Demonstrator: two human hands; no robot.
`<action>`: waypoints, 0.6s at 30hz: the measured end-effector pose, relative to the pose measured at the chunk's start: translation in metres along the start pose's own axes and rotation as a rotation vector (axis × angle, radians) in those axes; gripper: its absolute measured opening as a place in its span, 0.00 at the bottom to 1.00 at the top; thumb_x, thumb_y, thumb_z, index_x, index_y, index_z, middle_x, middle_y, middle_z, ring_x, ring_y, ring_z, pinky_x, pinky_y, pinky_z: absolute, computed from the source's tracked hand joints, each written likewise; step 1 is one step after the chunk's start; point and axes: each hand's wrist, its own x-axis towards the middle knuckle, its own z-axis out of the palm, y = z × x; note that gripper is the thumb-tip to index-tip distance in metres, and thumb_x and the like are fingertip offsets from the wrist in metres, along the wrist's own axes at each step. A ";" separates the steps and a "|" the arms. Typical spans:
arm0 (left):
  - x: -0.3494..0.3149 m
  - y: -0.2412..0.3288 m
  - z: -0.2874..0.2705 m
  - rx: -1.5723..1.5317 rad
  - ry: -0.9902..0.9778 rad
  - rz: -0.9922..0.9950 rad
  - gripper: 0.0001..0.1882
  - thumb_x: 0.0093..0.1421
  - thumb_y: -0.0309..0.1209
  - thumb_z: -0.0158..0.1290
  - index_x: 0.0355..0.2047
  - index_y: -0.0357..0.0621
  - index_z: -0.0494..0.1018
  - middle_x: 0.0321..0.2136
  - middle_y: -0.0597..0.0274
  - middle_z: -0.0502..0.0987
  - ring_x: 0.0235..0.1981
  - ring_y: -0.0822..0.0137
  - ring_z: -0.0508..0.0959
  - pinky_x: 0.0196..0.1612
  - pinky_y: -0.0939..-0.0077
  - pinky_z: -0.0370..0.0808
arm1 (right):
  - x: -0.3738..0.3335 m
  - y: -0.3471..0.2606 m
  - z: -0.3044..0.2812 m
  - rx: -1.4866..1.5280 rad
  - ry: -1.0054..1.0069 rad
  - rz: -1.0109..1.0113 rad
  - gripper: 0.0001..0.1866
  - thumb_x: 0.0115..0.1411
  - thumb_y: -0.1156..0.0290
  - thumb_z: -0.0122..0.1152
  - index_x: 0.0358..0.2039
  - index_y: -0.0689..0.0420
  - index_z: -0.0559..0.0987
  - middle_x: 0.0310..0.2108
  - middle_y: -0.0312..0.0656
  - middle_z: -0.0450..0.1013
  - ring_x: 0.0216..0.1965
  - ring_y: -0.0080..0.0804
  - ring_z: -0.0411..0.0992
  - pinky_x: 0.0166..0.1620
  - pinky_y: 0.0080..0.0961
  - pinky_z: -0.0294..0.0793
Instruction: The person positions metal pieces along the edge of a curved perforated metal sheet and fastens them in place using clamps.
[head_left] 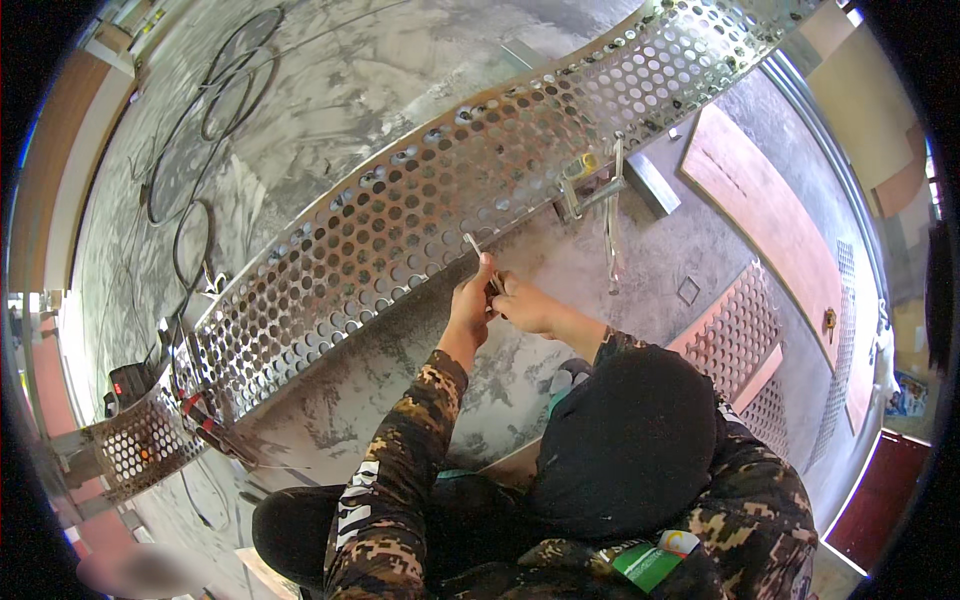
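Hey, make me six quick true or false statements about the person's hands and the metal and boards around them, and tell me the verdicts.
1. The left hand and right hand are close together. True.
2. Both hands wear gloves. False: they are bare.
3. The long perforated metal strip has square holes. False: the strip has round holes.
4. A slim light piece sticks out above the left hand. True.
5. A curved brown board lies to the right of the hands. True.
6. The sleeves are plain white. False: the sleeves are camouflage-patterned.
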 end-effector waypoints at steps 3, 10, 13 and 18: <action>0.001 0.001 0.001 0.040 -0.012 -0.008 0.28 0.55 0.61 0.55 0.30 0.46 0.75 0.24 0.70 0.71 0.27 0.72 0.70 0.34 0.74 0.64 | -0.007 -0.020 -0.013 0.200 -0.088 0.159 0.17 0.62 0.63 0.48 0.48 0.58 0.67 0.35 0.37 0.69 0.33 0.24 0.67 0.36 0.29 0.67; -0.002 0.002 0.013 0.096 -0.010 0.004 0.30 0.56 0.64 0.51 0.33 0.49 0.77 0.28 0.69 0.73 0.31 0.71 0.70 0.36 0.69 0.64 | -0.004 -0.025 -0.020 0.007 -0.049 0.248 0.21 0.68 0.54 0.43 0.46 0.61 0.67 0.36 0.40 0.71 0.34 0.29 0.69 0.37 0.27 0.69; 0.000 0.010 0.008 0.109 0.016 0.003 0.28 0.55 0.62 0.55 0.25 0.47 0.74 0.21 0.71 0.68 0.26 0.73 0.68 0.37 0.72 0.66 | 0.003 0.008 -0.003 -0.145 0.137 -0.072 0.21 0.70 0.56 0.40 0.47 0.64 0.65 0.37 0.42 0.70 0.34 0.30 0.69 0.38 0.29 0.70; 0.009 0.006 -0.001 0.109 0.031 0.059 0.29 0.55 0.60 0.56 0.20 0.43 0.73 0.19 0.69 0.68 0.24 0.72 0.67 0.34 0.74 0.65 | 0.005 0.005 -0.005 -0.060 0.100 0.007 0.18 0.69 0.59 0.42 0.49 0.61 0.65 0.38 0.40 0.70 0.33 0.27 0.69 0.36 0.25 0.69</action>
